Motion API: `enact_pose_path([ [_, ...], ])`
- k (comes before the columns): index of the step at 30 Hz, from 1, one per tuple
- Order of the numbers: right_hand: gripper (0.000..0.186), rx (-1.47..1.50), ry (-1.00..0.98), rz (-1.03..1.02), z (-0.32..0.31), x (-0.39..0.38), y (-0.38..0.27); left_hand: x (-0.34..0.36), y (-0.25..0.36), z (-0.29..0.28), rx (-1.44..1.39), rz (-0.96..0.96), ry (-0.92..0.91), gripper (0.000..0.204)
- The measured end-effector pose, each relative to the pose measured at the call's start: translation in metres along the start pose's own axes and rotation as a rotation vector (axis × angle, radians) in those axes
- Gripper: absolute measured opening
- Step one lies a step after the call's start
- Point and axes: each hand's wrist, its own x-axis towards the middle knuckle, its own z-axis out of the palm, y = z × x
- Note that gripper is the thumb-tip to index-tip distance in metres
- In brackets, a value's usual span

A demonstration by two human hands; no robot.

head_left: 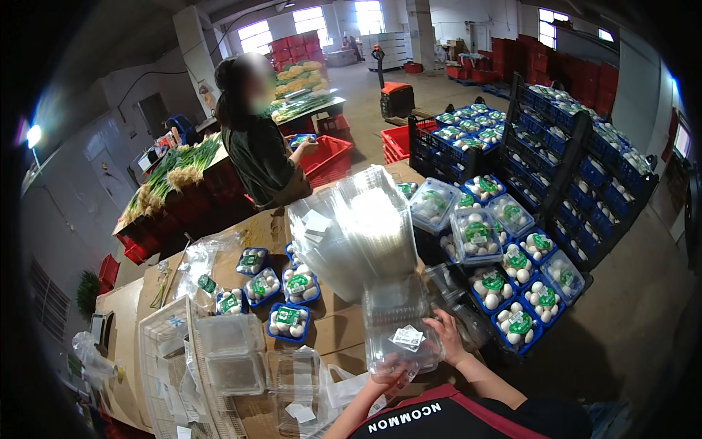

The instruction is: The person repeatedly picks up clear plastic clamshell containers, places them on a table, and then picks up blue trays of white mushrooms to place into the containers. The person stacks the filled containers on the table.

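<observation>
A clear plastic clamshell box (387, 333) lies opened out in front of me, with white printed labels (408, 337) on its near half. My left hand (393, 372) is closed on its near edge, partly behind the plastic. Around its right side curl the fingers of my right hand (444, 336). Just beyond rises a tall leaning stack of nested clear boxes (333, 241). Blue punnets of white mushrooms (289, 322) with green labels stand on the cardboard-covered table (336, 344), left of the box.
More mushroom punnets (515, 325), some inside clear boxes (477, 234), crowd the right side. Tall stacks of loaded crates (578, 175) stand behind them. At left sits a white plastic basket (164, 366) with paper slips. Across the table a person (263, 146) holds a punnet.
</observation>
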Motion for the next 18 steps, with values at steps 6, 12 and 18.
enact_pose_path([
  [6,0.032,0.108,0.126,-0.036,-0.006,0.025,-0.005,-0.003,0.014,-0.005,-0.415,0.059,0.115,0.026],
  [12,0.024,0.223,0.276,-0.087,-0.017,0.052,-0.019,-0.003,0.039,-0.023,-0.142,-0.196,0.006,0.031],
  [18,0.013,0.405,0.497,0.041,-0.042,0.065,-0.020,0.000,0.043,-0.027,-0.059,-0.287,-0.009,0.034],
])
